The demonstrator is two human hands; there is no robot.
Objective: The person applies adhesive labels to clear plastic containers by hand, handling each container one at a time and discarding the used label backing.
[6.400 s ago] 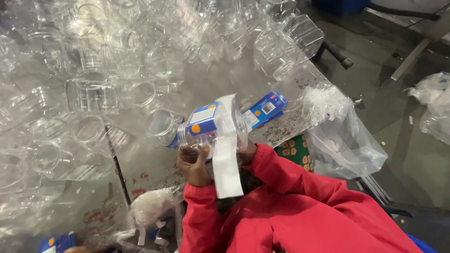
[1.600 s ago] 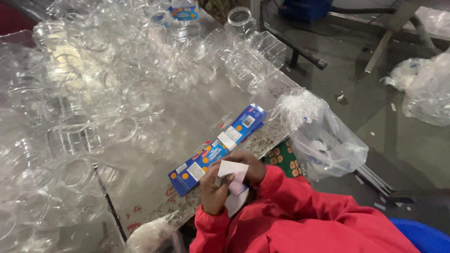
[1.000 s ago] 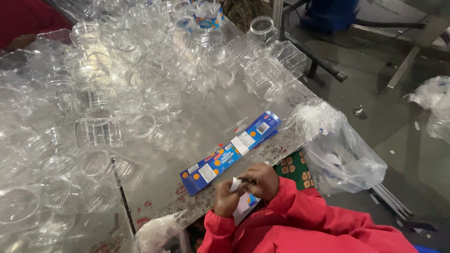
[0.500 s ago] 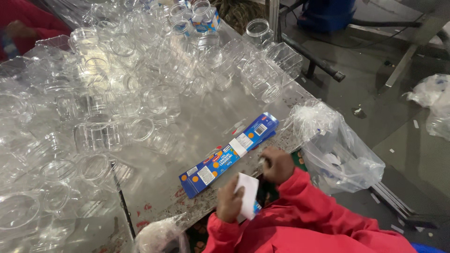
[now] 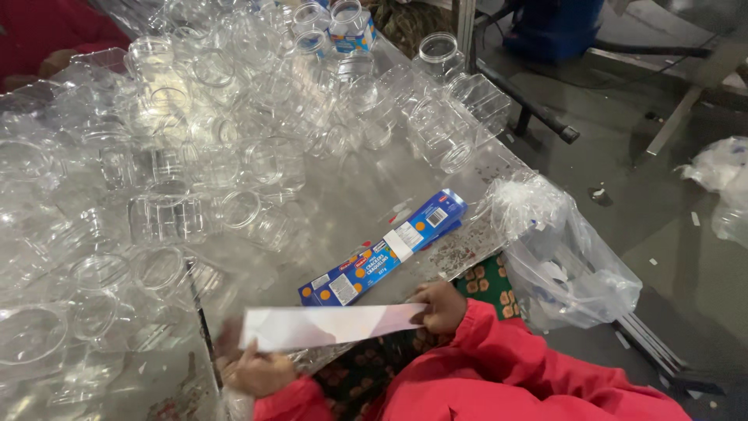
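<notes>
Both hands, left hand [image 5: 261, 370] and right hand [image 5: 442, 306], now pinch the white strip [image 5: 331, 326] stretched flat, earlier folded.

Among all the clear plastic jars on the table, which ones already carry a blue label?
The labelled jars at the table's far edge, upright among the bare clear jars. They alone wear a blue and white band; every other jar is plain and see-through.

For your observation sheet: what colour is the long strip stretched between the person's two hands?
White, with a faint pinkish shade; the strip shows best in the head view.
</notes>
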